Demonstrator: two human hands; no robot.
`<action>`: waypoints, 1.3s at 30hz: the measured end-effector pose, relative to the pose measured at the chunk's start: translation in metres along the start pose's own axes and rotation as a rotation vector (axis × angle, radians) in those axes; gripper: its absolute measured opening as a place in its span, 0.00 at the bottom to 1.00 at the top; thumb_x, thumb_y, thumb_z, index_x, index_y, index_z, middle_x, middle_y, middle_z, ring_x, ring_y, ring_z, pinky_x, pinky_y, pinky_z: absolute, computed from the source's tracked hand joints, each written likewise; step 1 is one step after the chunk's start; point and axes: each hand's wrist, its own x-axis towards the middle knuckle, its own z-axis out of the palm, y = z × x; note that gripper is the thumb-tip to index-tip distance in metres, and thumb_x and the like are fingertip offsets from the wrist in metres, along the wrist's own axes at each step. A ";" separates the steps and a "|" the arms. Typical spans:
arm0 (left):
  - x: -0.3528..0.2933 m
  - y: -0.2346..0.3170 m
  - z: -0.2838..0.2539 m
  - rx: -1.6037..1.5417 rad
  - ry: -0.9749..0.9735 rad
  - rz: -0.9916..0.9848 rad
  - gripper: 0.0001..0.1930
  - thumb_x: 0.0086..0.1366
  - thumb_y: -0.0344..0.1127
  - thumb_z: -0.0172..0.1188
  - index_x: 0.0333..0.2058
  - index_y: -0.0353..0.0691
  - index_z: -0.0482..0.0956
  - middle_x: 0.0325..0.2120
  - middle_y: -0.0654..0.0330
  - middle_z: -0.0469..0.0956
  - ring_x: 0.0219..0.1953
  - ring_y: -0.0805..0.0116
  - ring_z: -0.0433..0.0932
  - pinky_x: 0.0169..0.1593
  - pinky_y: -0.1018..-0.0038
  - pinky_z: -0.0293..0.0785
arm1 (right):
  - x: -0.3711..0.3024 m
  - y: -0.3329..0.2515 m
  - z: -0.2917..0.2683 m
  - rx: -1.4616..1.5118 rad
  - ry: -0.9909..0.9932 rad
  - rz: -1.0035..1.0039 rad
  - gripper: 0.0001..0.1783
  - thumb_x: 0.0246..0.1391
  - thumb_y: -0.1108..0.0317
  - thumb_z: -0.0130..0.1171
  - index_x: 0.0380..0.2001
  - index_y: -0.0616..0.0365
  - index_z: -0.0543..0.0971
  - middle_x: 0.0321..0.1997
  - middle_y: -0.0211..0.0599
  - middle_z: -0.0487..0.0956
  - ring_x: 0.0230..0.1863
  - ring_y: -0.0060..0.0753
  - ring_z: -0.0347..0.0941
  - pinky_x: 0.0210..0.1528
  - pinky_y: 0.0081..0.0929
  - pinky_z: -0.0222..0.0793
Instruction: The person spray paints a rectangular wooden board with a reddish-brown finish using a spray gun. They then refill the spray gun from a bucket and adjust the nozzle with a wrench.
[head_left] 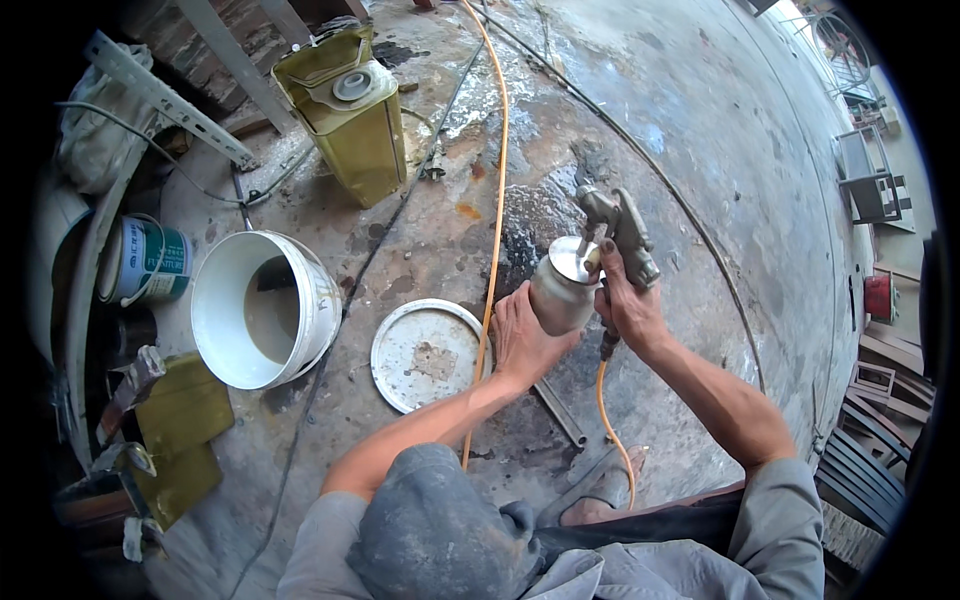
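Observation:
In front of me, near the middle, is a metal spray gun [632, 238] with a round cup [560, 298] beneath its shiny lid [570, 258]. My left hand [526, 338] is closed round the side of the cup. Gripped in my right hand [632, 308] is the gun, held near its handle, with a thumb close to the lid. The cup looks tilted, and its inside is hidden. An orange air hose [606, 408] runs down from the gun's handle. A white round bucket lid [400, 352] lies on the floor left of my left hand.
At the left stands a white bucket [212, 305] holding murky liquid. Behind it is an open-topped square tin [362, 155]. A paint can [160, 262] and flattened tin pieces [180, 420] sit further left. A dark cable [690, 215] crosses the floor; a metal tube [562, 415] lies near me.

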 end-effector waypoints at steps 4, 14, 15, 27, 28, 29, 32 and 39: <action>0.008 0.005 -0.004 -0.043 -0.008 -0.095 0.55 0.45 0.55 0.76 0.63 0.29 0.57 0.58 0.45 0.65 0.61 0.47 0.60 0.66 0.53 0.55 | 0.023 -0.011 0.017 0.013 -0.005 -0.005 0.24 0.68 0.45 0.54 0.33 0.57 0.77 0.17 0.22 0.69 0.12 0.14 0.60 0.14 0.19 0.51; 0.033 0.004 -0.011 -0.182 -0.070 -0.231 0.48 0.45 0.58 0.75 0.56 0.29 0.66 0.52 0.46 0.72 0.59 0.49 0.63 0.64 0.57 0.58 | 0.078 -0.017 0.041 -0.081 -0.121 0.076 0.23 0.66 0.44 0.56 0.37 0.56 0.78 0.19 0.22 0.68 0.17 0.15 0.61 0.17 0.21 0.57; 0.034 0.004 -0.012 -0.190 -0.067 -0.233 0.48 0.45 0.58 0.75 0.56 0.28 0.66 0.52 0.46 0.72 0.59 0.49 0.63 0.64 0.57 0.58 | 0.081 -0.015 0.042 -0.094 -0.126 0.086 0.23 0.66 0.45 0.57 0.37 0.56 0.78 0.19 0.21 0.67 0.17 0.15 0.60 0.17 0.21 0.57; 0.030 0.002 -0.009 -0.207 -0.028 -0.221 0.49 0.45 0.59 0.75 0.55 0.26 0.66 0.52 0.46 0.72 0.58 0.49 0.64 0.64 0.57 0.59 | 0.073 -0.020 0.048 0.021 -0.120 0.037 0.21 0.65 0.48 0.59 0.37 0.58 0.79 0.16 0.21 0.66 0.15 0.16 0.60 0.16 0.22 0.57; 0.030 0.002 -0.010 -0.214 -0.031 -0.218 0.49 0.45 0.59 0.75 0.55 0.26 0.66 0.52 0.45 0.72 0.58 0.49 0.64 0.64 0.57 0.59 | 0.074 -0.019 0.047 -0.014 -0.137 0.039 0.21 0.65 0.48 0.59 0.37 0.58 0.79 0.16 0.21 0.66 0.14 0.16 0.61 0.16 0.22 0.57; 0.029 0.003 -0.010 -0.197 -0.014 -0.222 0.49 0.45 0.59 0.75 0.55 0.26 0.66 0.51 0.45 0.73 0.57 0.48 0.65 0.63 0.57 0.61 | 0.077 -0.017 0.044 -0.050 -0.154 0.042 0.21 0.65 0.48 0.59 0.38 0.58 0.78 0.16 0.21 0.66 0.14 0.16 0.61 0.15 0.22 0.58; 0.026 0.007 -0.007 -0.162 0.026 -0.226 0.48 0.45 0.60 0.75 0.54 0.26 0.67 0.49 0.44 0.73 0.57 0.48 0.67 0.61 0.57 0.64 | 0.083 -0.007 0.045 -0.162 -0.149 -0.050 0.21 0.66 0.49 0.59 0.38 0.58 0.78 0.16 0.22 0.67 0.14 0.16 0.62 0.15 0.22 0.58; 0.026 0.003 -0.005 -0.184 0.027 -0.232 0.49 0.45 0.59 0.74 0.55 0.25 0.66 0.51 0.43 0.71 0.56 0.48 0.66 0.62 0.57 0.63 | 0.080 -0.011 0.050 -0.017 -0.179 -0.030 0.20 0.66 0.50 0.59 0.34 0.58 0.77 0.16 0.22 0.67 0.13 0.16 0.60 0.14 0.23 0.56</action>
